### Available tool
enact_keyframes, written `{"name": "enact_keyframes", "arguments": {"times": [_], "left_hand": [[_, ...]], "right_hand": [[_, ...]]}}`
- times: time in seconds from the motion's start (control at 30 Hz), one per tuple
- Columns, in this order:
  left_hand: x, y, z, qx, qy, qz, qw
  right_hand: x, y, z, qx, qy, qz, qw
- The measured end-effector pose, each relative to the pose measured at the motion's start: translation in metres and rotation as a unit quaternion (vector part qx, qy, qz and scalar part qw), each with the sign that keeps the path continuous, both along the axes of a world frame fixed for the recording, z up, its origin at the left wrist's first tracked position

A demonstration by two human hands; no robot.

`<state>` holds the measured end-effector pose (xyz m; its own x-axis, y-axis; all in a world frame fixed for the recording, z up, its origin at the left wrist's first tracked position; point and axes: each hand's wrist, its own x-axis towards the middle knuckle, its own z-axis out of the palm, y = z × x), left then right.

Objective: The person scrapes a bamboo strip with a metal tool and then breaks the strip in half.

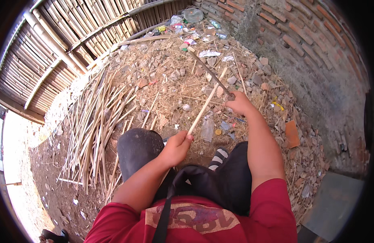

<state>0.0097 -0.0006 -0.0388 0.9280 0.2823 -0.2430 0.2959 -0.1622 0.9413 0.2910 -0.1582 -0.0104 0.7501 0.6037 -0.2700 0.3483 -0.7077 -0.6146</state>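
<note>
Stick [204,109] slanted forward and right from the left hand [176,148], pinching its near end; right hand [239,104] clenched a knife [208,70] angled across its far part, contact unclear.

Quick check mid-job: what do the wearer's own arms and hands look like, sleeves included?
The left hand and right hand are both bare, without gloves. No watch, bracelet or cable shows at either wrist. Both forearms are uncovered up to the short, plain red sleeves of a T-shirt.
</note>
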Motion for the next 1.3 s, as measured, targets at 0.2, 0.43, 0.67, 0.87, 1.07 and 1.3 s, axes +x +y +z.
{"name": "enact_keyframes", "arguments": {"times": [0.2, 0.43, 0.67, 0.87, 1.07, 1.3], "left_hand": [[0.002, 0.002, 0.003, 0.034, 0.010, 0.014, 0.999], [0.002, -0.001, 0.006, 0.013, 0.003, 0.005, 1.000], [-0.004, 0.001, 0.012, 0.002, 0.025, 0.010, 1.000], [0.001, 0.001, 0.002, -0.048, 0.015, 0.007, 0.999], [0.002, -0.003, 0.002, -0.055, 0.011, -0.007, 0.998], [-0.004, -0.001, 0.007, -0.014, 0.000, -0.006, 1.000]], "right_hand": [[-0.038, 0.025, 0.013, -0.001, -0.054, 0.161, 0.985], [-0.005, 0.005, -0.014, 0.023, 0.028, 0.016, 0.999], [-0.016, 0.013, 0.014, -0.040, 0.031, 0.061, 0.997], [-0.036, 0.018, 0.028, -0.046, -0.087, 0.130, 0.987], [0.003, -0.007, -0.005, 0.056, -0.080, -0.036, 0.995], [-0.018, 0.015, 0.031, -0.057, -0.044, 0.117, 0.991]]}}
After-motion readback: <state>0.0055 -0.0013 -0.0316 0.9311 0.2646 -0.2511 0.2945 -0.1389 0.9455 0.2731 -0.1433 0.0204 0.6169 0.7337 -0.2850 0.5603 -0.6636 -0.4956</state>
